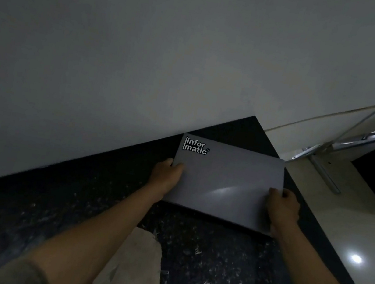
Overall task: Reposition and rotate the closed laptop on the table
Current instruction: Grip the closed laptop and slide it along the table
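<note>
Two hands of ours grip the closed laptop (226,185) on the dark speckled worktop (221,277): left hand (167,175) curled over its left edge, right hand (282,208) clasping its right edge (thumbs on the lid). Nearer lies a pale rag (135,266); beyond, a white wall (147,49).

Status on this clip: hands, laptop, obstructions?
Left hand and right hand grip laptop side edges. Lid closed, on dark table. Wall close behind.
</note>
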